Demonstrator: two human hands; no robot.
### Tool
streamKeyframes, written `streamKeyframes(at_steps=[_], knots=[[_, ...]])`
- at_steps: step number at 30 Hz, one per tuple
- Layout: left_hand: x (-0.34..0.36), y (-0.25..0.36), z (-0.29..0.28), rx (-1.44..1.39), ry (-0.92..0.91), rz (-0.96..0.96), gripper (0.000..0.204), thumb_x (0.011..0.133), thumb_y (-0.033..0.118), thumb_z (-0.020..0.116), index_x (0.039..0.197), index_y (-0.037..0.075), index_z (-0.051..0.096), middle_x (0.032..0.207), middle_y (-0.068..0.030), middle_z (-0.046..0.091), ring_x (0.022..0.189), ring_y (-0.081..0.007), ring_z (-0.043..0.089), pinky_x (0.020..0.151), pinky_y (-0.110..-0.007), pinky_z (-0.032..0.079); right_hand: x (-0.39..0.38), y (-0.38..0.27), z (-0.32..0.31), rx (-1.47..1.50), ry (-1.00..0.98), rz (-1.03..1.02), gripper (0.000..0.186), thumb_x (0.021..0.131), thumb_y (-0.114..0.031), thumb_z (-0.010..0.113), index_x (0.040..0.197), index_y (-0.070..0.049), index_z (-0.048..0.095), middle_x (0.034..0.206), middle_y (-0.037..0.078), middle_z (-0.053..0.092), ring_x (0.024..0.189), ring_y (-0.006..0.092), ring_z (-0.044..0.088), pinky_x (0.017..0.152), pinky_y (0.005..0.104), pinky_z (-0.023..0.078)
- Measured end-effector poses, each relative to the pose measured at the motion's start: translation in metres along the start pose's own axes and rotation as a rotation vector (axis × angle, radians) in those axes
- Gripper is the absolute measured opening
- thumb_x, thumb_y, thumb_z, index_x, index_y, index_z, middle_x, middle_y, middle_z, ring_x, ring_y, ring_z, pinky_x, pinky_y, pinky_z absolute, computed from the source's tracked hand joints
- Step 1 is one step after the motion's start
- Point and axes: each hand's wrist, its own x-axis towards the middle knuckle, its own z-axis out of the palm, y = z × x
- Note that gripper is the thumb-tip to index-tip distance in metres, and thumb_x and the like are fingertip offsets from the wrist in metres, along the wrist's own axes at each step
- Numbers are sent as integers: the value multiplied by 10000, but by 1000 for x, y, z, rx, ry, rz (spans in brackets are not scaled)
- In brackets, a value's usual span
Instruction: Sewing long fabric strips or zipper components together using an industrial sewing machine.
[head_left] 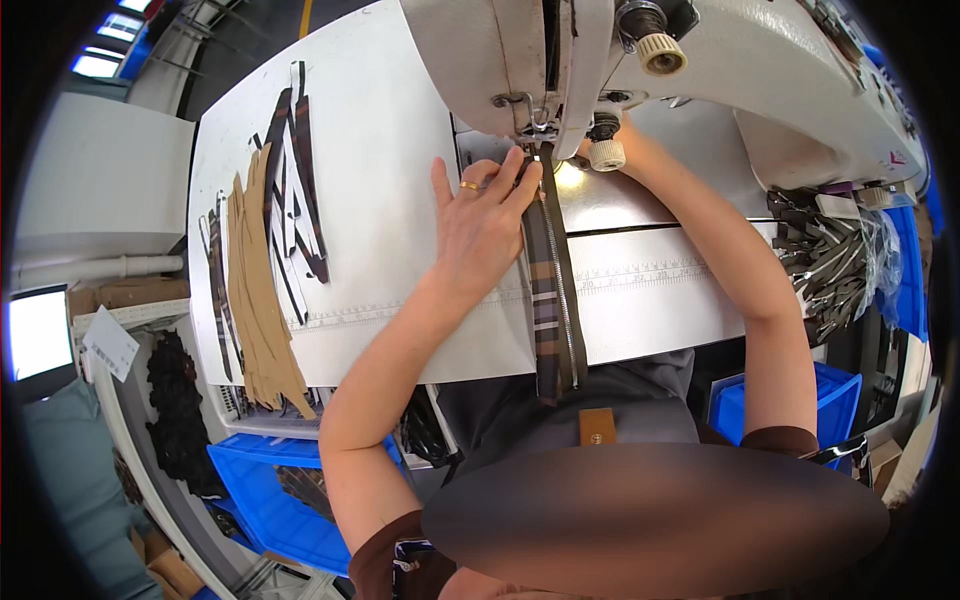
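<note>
A long zipper strip with metal teeth and dark tape lies along a plaid fabric strip. Both run from under the sewing machine's presser area down over the table's front edge toward my lap. My left hand, a ring on one finger, has its index and middle fingertips at the strips just before the needle area. Its little finger sticks out to the left, and the thumb is hidden. My right hand reaches behind the machine head, beside the lit plate; its fingers are mostly hidden by the machine.
Tan strips and dark plaid strips lie on the table's left. Several zippers are piled at the right by a clear plastic bag. Blue bins stand below the table at left and right.
</note>
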Motion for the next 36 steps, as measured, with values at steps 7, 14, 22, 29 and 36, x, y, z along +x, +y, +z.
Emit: streamKeyframes(at_steps=[7,14,22,29,36], knots=[[1,-2,-2,47,-15,0,335,881,192,625,1211,146,666,1269,-39,632,1100,-211,551,1066,-663,166,-22,-23,-6,-632,162,-282,211,858,-194,628,1035,-81,648,971,110,673,860,244,637,749,350,525],[2,4,-4,94,52,-2,306,882,294,639,1146,153,704,1221,-6,657,1114,-202,537,1043,-683,154,-84,-31,34,-646,437,-787,259,806,-125,686,1048,-35,656,1023,91,656,973,300,600,831,400,491],[-8,2,-5,93,55,50,259,883,287,642,1099,166,719,1185,25,669,1080,-193,546,1042,-674,160,-87,-31,33,-782,460,-766,271,795,-144,705,1031,-20,658,1014,76,662,971,289,605,853,406,485],[-3,-2,-2,50,36,33,271,902,231,622,1153,157,693,1234,-2,652,1086,-209,551,1052,-663,164,-81,-28,28,-787,458,-709,350,774,-114,702,1112,-46,643,1019,95,646,944,289,605,815,378,488],[-2,-2,0,19,51,49,411,786,35,606,1190,103,646,1240,-41,632,1090,-224,547,1044,-683,197,-84,-30,22,-847,487,-792,494,832,-87,651,1315,-141,562,766,44,591,691,238,599,613,353,483]])
